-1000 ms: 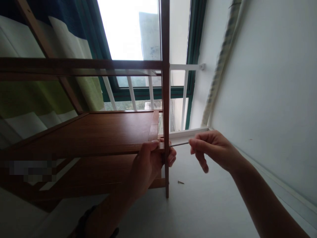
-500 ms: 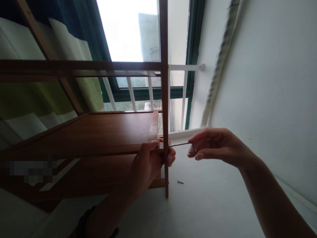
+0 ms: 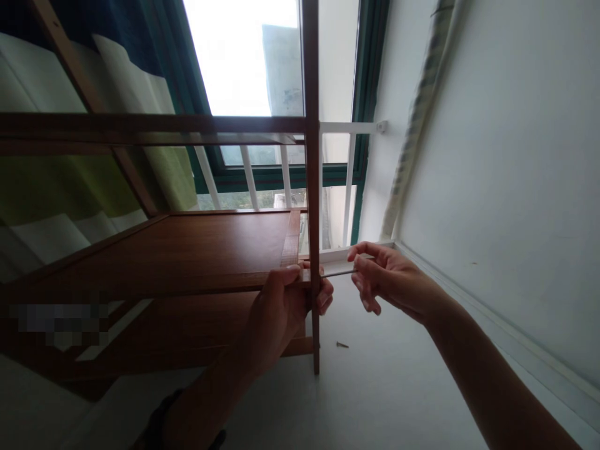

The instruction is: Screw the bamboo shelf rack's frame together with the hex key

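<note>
A brown wooden shelf unit (image 3: 187,250) stands in front of me, with an upright post (image 3: 312,187) at its right side. My left hand (image 3: 285,306) is closed around the joint where the shelf board meets that post. My right hand (image 3: 389,281) sits just right of the post, its fingers pinched on a thin metal hex key (image 3: 337,272). The key's shaft runs level, with its tip at the post.
A small loose screw (image 3: 342,344) lies on the white floor near the post's foot. A window with white bars (image 3: 281,169) is behind the shelf. A white wall (image 3: 506,156) rises at the right, curtains (image 3: 56,187) hang at the left.
My right hand has turned on the hex key and shifted slightly left towards the post. The left hand and the shelf have stayed put.
</note>
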### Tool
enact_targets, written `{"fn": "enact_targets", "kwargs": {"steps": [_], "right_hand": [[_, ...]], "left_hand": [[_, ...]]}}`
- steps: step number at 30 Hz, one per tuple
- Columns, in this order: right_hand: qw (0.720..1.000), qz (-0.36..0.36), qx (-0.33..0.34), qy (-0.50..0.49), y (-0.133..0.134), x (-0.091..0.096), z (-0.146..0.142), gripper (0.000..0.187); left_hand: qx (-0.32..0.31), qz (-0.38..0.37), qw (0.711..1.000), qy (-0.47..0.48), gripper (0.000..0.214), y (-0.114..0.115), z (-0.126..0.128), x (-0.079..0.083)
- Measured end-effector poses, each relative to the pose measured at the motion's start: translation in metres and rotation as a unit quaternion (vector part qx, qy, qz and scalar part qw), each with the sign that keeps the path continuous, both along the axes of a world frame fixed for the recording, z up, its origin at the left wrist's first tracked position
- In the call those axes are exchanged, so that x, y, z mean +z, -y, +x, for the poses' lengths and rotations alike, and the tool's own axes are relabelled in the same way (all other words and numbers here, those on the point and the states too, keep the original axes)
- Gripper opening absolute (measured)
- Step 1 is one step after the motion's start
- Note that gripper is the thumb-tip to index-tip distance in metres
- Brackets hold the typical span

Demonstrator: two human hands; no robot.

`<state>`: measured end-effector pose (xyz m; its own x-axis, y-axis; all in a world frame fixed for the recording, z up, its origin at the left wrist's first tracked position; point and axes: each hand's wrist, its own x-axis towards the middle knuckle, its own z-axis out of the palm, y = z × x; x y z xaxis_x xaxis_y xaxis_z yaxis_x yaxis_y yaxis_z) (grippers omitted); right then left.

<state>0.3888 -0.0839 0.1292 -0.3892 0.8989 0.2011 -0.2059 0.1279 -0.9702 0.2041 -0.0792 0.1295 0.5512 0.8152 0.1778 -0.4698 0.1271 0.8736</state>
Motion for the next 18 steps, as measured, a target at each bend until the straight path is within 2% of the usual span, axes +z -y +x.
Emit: {"fn": "enact_targets", "kwargs": {"steps": [5, 10, 14, 18], "right_hand": [[0.988, 0.125, -0.020, 0.089, 0.006, 0.011, 0.015, 0.016], [0.968, 0.188, -0.073, 0.146, 0.008, 0.014, 0.017, 0.017], [0.969, 0.167, -0.088, 0.157, 0.010, 0.016, 0.015, 0.017], [0.989, 0.084, -0.059, 0.106, 0.015, 0.017, 0.010, 0.020]], "left_hand": [[-0.003, 0.003, 1.000, 0.003, 0.027, 0.000, -0.001, -0.002], [-0.009, 0.008, 1.000, 0.014, 0.026, -0.002, 0.000, -0.003], [-0.006, 0.014, 1.000, 0.021, 0.026, -0.001, 0.001, -0.002], [-0.006, 0.009, 1.000, 0.020, 0.026, -0.001, 0.001, -0.002]]}}
